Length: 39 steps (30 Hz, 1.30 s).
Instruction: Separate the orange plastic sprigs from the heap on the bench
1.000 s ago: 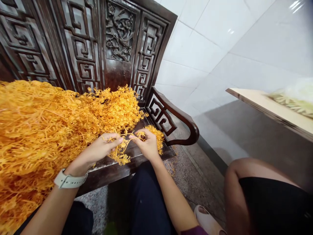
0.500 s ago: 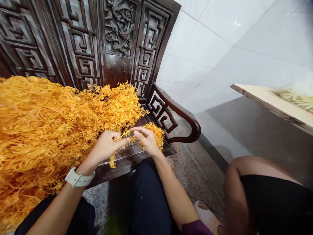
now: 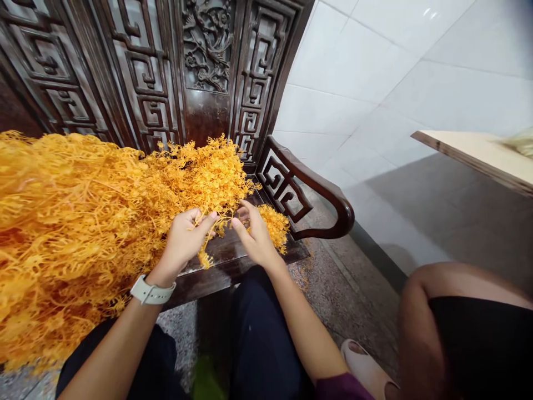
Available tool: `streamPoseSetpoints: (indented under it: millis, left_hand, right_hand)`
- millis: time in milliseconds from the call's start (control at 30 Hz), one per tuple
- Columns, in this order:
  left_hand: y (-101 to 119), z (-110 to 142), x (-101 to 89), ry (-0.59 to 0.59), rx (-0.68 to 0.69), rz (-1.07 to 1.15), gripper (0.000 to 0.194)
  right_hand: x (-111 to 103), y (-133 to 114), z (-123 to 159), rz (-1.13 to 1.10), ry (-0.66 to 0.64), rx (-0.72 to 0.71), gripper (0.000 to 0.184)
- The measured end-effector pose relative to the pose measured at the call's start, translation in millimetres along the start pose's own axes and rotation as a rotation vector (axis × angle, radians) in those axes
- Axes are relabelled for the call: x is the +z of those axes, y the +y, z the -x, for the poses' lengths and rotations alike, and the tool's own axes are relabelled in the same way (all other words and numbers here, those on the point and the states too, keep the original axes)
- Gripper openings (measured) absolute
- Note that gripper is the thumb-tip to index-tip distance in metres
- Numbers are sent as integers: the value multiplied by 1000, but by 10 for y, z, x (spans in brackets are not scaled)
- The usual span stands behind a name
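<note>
My left hand (image 3: 187,236), with a pale watch on the wrist, pinches a thin orange-yellow plastic-looking flower sprig (image 3: 205,259) between thumb and fingers. One end of the sprig hangs below the hand. Just to the right, my right hand (image 3: 257,239) has its thumb and fingers apart, close to the sprig's other end; whether the thumb touches it I cannot tell. A large heap of the same orange-yellow sprigs (image 3: 91,222) covers the left and back of the dark wooden bench (image 3: 233,244). Behind my right hand lies a small pile of orange-yellow pieces (image 3: 272,225).
The bench has a carved backrest (image 3: 208,111) and a curved armrest (image 3: 328,203) at its right end. At the far right is a light wooden board (image 3: 470,153). Another person's bent knee (image 3: 433,283) is at lower right. Small orange bits lie on the floor (image 3: 316,278).
My right hand's fingers have opened and drawn slightly away from the sprig. My left hand keeps its pinch on it. The whole view has shifted a little.
</note>
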<state>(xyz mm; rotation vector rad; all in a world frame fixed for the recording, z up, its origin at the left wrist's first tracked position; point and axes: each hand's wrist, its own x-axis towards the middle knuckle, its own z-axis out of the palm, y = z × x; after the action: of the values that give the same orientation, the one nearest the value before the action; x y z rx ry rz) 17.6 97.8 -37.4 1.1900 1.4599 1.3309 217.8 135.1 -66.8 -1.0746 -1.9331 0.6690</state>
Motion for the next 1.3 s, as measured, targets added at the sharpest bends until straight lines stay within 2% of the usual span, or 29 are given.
streamPoseSetpoints:
  millis: [67, 167, 267, 333, 400, 467, 533, 600, 667, 767, 867, 933, 1000, 1067, 1133, 1167, 1300]
  left_hand:
    - [46, -8, -6, 36, -33, 89, 46]
    - [106, -9, -28, 26, -34, 150, 41]
    - [110, 5, -19, 17, 45, 76, 45]
    - [87, 28, 3, 42, 113, 6, 46]
    - [51, 63, 19, 79, 220, -93, 39]
    - [8, 107, 26, 66, 383, -270, 25]
    - [-33, 149, 37, -18, 546, -499, 20]
    - [-61, 183, 63, -121, 655, -680, 26]
    - [-63, 209, 101, -201, 733, -768, 25]
    - [-7, 241, 134, -295, 805, -753, 18]
    - [62, 265, 101, -314, 751, -672, 43]
    - [63, 258, 56, -281, 656, -615, 68]
    - [9, 220, 27, -279, 517, -481, 83]
    - [-73, 161, 39, -349, 312, -227, 82]
    - [-135, 104, 102, -417, 105, 63, 70]
    - [-147, 84, 149, -432, 43, 169, 61]
    - [-88, 79, 351, -360, 27, 313, 42]
  right_hand:
    - [19, -7, -11, -33, 12, 13, 51]
    - [33, -77, -23, 43, 123, -39, 45]
    - [44, -171, -3, 91, 287, -56, 48]
    - [58, -212, 17, 70, 341, -44, 40]
    - [80, -233, 28, -56, 300, -4, 29]
    - [107, -248, 21, -297, 199, 74, 31]
    - [125, -263, -3, -539, 101, 152, 38]
    - [121, -277, -31, -684, 47, 194, 42]
    - [95, -277, -55, -735, 48, 234, 39]
    - [43, -236, -78, -789, 98, 293, 33]
    - [9, -169, -99, -870, 116, 324, 29]
    - [-8, -136, -113, -926, 132, 341, 24]
    - [-28, -120, -120, -985, 118, 336, 22]
    - [-53, -119, -114, -1028, 60, 317, 24]
    - [-76, -122, -97, -1029, -14, 307, 28]
    - [-84, -122, -87, -1015, -50, 308, 31]
    - [-82, -113, -46, -933, -213, 281, 47]
